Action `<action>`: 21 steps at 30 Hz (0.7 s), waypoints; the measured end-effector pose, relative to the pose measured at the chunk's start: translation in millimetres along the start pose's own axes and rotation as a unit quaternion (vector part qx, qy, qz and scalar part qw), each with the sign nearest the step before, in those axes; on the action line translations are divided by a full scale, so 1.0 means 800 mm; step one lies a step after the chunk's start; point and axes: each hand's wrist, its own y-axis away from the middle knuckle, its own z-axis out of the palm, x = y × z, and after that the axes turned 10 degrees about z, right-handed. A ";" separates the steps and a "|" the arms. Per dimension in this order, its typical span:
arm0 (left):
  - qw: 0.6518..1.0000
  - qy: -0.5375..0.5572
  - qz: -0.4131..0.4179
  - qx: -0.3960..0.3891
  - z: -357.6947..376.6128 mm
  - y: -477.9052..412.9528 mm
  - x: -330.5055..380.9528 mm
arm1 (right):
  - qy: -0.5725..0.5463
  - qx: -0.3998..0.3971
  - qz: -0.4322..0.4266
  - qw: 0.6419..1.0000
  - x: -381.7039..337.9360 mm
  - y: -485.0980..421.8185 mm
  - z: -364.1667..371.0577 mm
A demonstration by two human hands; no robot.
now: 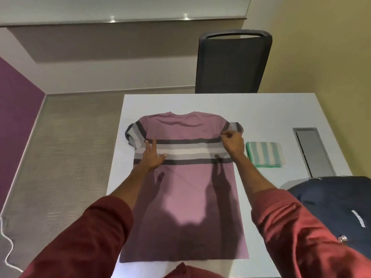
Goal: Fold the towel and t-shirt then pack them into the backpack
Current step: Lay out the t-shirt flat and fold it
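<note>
A pink t-shirt [180,193] with dark, grey and white chest stripes lies spread flat on the white table [267,109], collar away from me. My left hand [153,156] rests flat on its left side over the stripes, fingers straight. My right hand [232,143] pinches the shirt's right edge by the armpit, just below the striped sleeve. A folded green-and-white striped towel [265,154] lies on the table just right of that hand. The dark navy backpack [339,205] lies at the table's near right corner, partly behind my right sleeve.
A grey recessed cable hatch [313,151] is set in the table beyond the backpack. A dark office chair [230,63] stands at the table's far edge. Carpet floor lies to the left, with a white cable [8,247] on it.
</note>
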 end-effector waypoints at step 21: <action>0.982 -0.160 -0.046 -0.093 0.195 0.236 -0.140 | 0.278 -0.125 -0.013 0.952 0.297 0.220 0.097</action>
